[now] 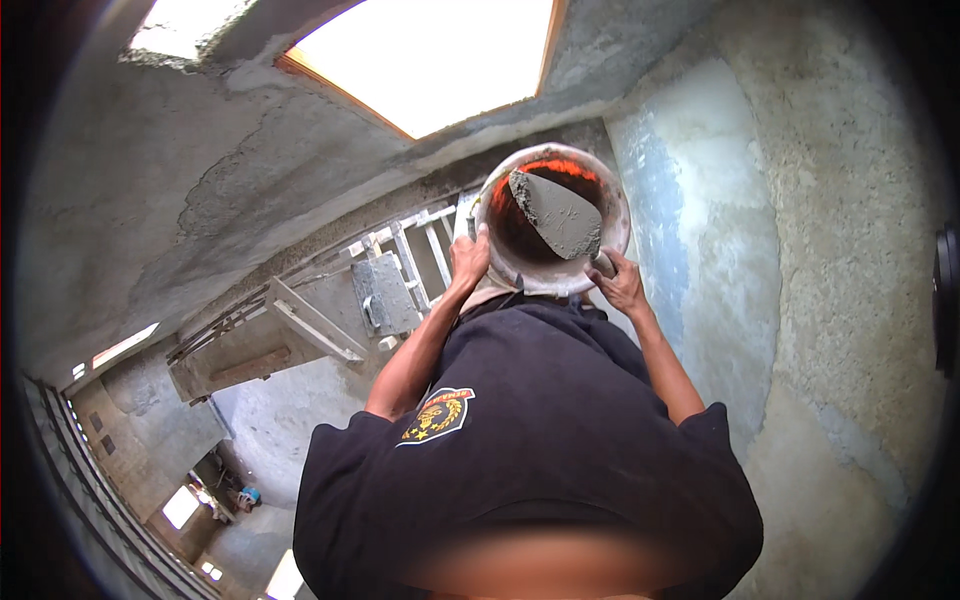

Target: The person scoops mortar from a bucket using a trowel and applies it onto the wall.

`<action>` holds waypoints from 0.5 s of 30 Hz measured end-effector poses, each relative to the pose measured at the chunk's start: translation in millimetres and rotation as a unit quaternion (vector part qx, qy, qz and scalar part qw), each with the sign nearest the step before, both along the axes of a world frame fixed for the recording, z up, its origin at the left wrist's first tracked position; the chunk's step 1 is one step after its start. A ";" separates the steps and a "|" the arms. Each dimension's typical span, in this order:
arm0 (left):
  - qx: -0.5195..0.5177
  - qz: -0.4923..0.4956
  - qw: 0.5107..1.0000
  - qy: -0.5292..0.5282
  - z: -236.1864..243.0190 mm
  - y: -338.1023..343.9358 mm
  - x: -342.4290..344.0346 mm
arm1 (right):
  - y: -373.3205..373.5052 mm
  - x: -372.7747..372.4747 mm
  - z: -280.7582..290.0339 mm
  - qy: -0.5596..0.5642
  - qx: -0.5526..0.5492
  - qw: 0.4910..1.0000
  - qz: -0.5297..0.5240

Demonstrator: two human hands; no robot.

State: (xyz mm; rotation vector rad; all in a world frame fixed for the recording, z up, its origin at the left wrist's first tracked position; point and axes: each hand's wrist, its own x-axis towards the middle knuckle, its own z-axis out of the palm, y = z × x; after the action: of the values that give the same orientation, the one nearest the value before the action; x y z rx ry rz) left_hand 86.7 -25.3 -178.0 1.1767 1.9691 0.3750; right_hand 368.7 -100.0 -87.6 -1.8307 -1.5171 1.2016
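A round bucket (552,282) with a pale, cement-smeared rim and an orange inside is in front of my body, at the upper middle. A trowel blade coated in grey mortar (555,215) rests inside it. My left hand (470,258) grips the bucket's left side near the rim. My right hand (620,285) is closed at the right side, on the trowel's handle (606,264) and against the bucket rim; whether it also grips the rim is hard to tell.
Wooden scaffolding slats (400,255) and a mortar-stained board with a handled float (372,310) lie below left, high over a lower floor (260,440). A plastered wall (830,250) rises at the right. A bright window opening (420,60) is ahead.
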 end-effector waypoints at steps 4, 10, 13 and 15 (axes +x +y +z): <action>0.118 0.026 0.992 -0.037 24.0 8.7 -0.2 | 46.6 -6.9 34.1 -0.064 0.105 0.992 0.002; 0.231 0.060 0.947 -0.214 111.6 38.2 4.6 | 121.8 -34.9 103.5 0.003 0.155 0.987 0.048; 0.031 0.048 0.921 -0.385 159.7 49.1 7.2 | 158.7 -40.3 133.9 -0.032 0.227 0.970 0.082; 0.108 0.034 0.941 -0.319 167.6 41.2 3.2 | 189.2 -61.4 157.1 -0.047 0.247 0.964 0.081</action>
State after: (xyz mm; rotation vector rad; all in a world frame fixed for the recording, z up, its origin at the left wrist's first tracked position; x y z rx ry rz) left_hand 89.8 15.9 -10.3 0.9546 1.4211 0.9054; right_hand 307.3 89.2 69.5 -1.4677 -1.8477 0.7151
